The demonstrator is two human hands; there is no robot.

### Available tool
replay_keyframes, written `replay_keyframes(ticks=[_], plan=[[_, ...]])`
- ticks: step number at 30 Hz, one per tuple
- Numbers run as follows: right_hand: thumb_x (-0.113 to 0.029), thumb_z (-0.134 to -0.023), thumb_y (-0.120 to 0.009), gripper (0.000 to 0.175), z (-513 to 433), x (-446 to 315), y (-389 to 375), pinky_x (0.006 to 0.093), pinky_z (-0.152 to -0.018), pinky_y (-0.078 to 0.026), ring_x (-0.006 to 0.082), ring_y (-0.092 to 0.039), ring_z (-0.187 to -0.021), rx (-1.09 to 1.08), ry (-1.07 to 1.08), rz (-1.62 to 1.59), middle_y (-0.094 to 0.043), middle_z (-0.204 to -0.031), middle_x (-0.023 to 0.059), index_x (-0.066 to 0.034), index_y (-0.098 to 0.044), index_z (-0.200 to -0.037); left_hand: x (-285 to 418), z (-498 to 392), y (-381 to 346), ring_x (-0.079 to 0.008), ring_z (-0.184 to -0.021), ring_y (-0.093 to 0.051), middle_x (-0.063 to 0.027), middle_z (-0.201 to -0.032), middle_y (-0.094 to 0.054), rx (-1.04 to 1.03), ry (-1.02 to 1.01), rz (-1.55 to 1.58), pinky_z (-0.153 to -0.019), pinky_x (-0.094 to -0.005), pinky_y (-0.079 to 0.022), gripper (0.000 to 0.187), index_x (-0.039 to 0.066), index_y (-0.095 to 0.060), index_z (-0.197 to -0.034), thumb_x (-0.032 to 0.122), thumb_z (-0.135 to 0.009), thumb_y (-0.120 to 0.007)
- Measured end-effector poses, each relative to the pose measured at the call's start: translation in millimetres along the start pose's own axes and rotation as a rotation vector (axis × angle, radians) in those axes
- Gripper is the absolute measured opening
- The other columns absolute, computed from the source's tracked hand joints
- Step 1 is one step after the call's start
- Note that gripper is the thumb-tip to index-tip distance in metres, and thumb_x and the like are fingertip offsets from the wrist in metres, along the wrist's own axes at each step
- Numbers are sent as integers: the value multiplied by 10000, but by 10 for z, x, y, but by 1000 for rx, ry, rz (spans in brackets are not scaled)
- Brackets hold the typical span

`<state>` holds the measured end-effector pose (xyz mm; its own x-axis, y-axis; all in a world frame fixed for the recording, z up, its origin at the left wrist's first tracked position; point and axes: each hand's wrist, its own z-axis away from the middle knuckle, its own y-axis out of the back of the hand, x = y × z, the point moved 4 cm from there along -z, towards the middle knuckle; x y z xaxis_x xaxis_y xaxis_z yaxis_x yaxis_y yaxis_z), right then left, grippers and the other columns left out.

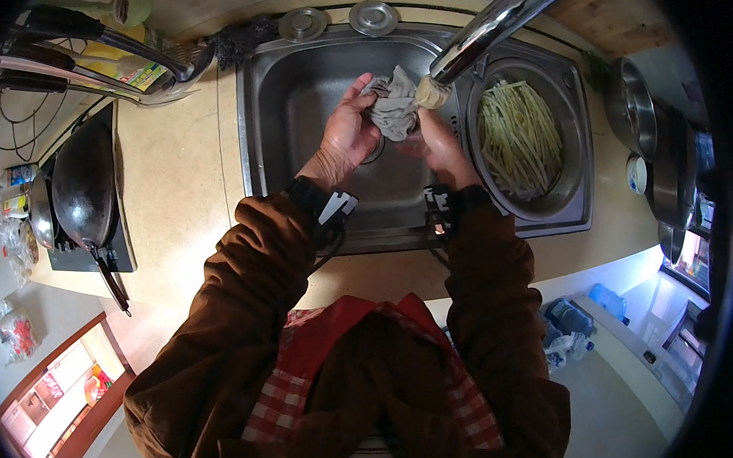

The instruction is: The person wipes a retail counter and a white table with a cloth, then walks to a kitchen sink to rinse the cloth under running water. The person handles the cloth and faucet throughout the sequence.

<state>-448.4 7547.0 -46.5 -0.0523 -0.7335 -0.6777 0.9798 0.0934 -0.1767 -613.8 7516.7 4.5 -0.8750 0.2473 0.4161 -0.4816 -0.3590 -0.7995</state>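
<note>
Over the left basin of the stainless steel sink [305,89], my left hand [350,125] holds a crumpled grey cloth [393,106], with its fingers and thumb at the cloth's left side. My right hand [439,146] is at the cloth's right side, slightly blurred. The end of the chrome faucet [476,39], wrapped in a beige cover [432,94], hides part of that hand, so its grip on the cloth is unclear. Below the cloth, the drain [375,152] partly shows. Dark bands with devices circle both wrists.
A metal bowl [471,135] of pale cut vegetable strips [520,137] sits in the right basin. Two drain strainers [373,18] lie behind the sink. Leftward are a wok [86,183] on a black cooktop [126,250] and hanging utensils [127,48]. Metal pans [634,109] stand at right.
</note>
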Motion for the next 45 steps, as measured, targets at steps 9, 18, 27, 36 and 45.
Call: replay_keyframes(ticks=[9,18,27,36,45], plan=[[-425,-1011,-658,376,55,-152,-124,335,-768,-556,160,-656,-900,-149,318,-172,-686,-1063,14,-99,-634,-1197,-50,55,-108,-232,-1141,-636,-70,-1163,-690,-92,19,-281,-985,-444,-537,269,33,-683,-1179,242,-1009,-687],[-205,-926,-770,232,740,-389,-558,390,-788,-511,268,-649,-884,180,1088,699,-665,-907,98,-25,-624,-934,-220,-88,84,-230,-1140,-613,-63,-1256,-609,-134,135,-188,-920,-412,-566,328,120,-523,-1361,279,-1075,-544],[-344,-1004,-542,342,312,-484,-279,515,-805,-534,470,-672,-904,383,739,830,-711,-922,243,-42,-704,-988,-219,63,47,-185,-1086,-656,-23,-1189,-675,156,105,-510,-817,-435,-588,288,150,-589,-1303,317,-1070,-561],[-262,-980,-661,279,567,-372,-651,370,-672,-512,311,-608,-634,210,1013,687,-655,-718,181,-1,-702,-892,-167,-184,72,-206,-974,-681,-85,-1127,-692,89,82,-294,-851,-359,-574,397,69,-614,-1249,399,-1110,-443],[-440,-999,-624,418,161,-234,-152,356,-710,-500,152,-609,-998,-58,133,125,-646,-1184,-3,-181,-591,-1326,-59,52,-66,-136,-868,-658,-17,-1053,-693,-65,170,-247,-602,-294,-493,292,158,-611,-1252,361,-1087,-481]])
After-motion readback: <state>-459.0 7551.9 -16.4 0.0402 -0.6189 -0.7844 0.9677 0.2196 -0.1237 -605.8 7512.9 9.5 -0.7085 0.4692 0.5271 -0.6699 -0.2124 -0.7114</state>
